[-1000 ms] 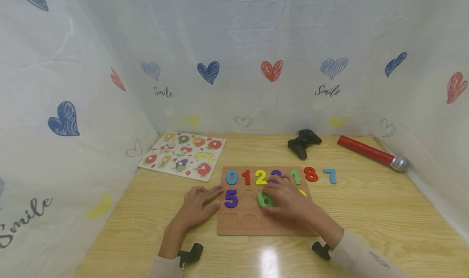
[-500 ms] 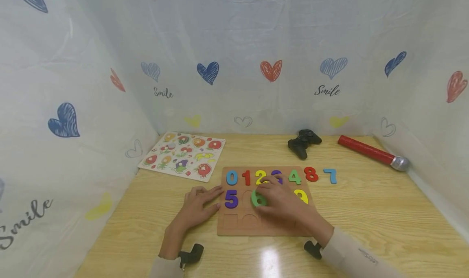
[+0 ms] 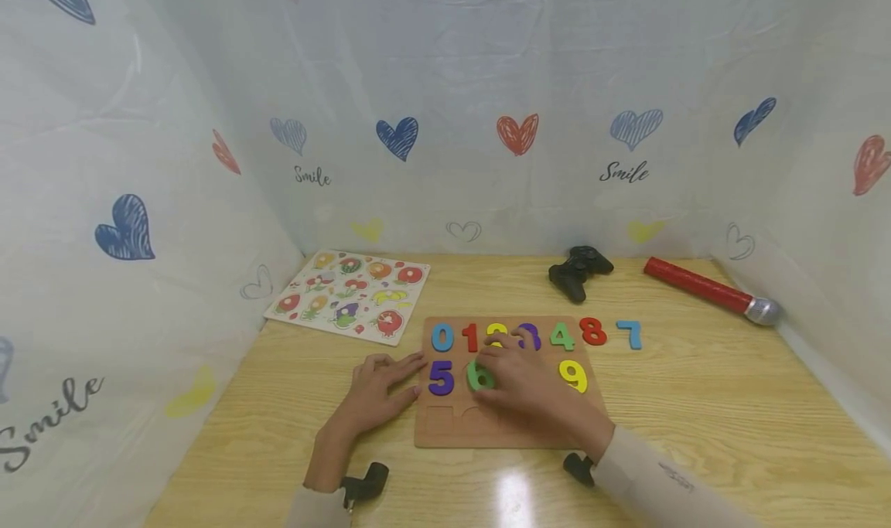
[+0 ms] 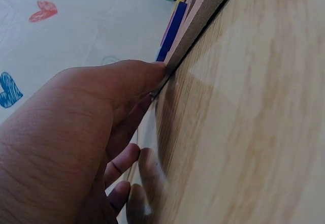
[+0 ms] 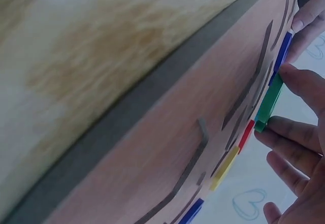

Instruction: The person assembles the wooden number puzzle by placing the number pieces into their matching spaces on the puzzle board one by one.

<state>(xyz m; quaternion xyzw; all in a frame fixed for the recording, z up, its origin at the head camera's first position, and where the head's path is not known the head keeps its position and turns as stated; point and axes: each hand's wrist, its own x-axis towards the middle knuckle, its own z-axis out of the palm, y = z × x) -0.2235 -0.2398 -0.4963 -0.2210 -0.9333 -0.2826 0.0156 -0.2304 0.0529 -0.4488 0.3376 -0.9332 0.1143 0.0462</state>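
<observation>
Between thumb and fingers my right hand (image 3: 522, 381) pinches a green number 6 (image 3: 479, 375), just right of the purple 5 (image 3: 442, 377) on the wooden number board (image 3: 452, 439). In the right wrist view the green 6 (image 5: 269, 102) is seen edge-on at the board's surface; whether it sits in its recess I cannot tell. My left hand (image 3: 379, 393) rests at the board's left edge, thumb and fingertips touching it, fingers fairly straight. Along the top row lie a blue 0 (image 3: 442, 337), a red 1 (image 3: 470, 337), a partly covered yellow 2, a purple 3 and a green 4 (image 3: 562, 335).
A yellow 9 (image 3: 573, 376) lies at the board's right. A red 8 (image 3: 593, 331) overlaps its top right corner, with a blue 7 (image 3: 629, 334) beyond. Behind are a fruit puzzle board (image 3: 348, 296), a black game controller (image 3: 580, 273) and a red microphone (image 3: 703, 287).
My right hand has slid left with the green 6, from the middle of the second row to beside the purple 5, uncovering the yellow 9 and green 4. The left hand stays put.
</observation>
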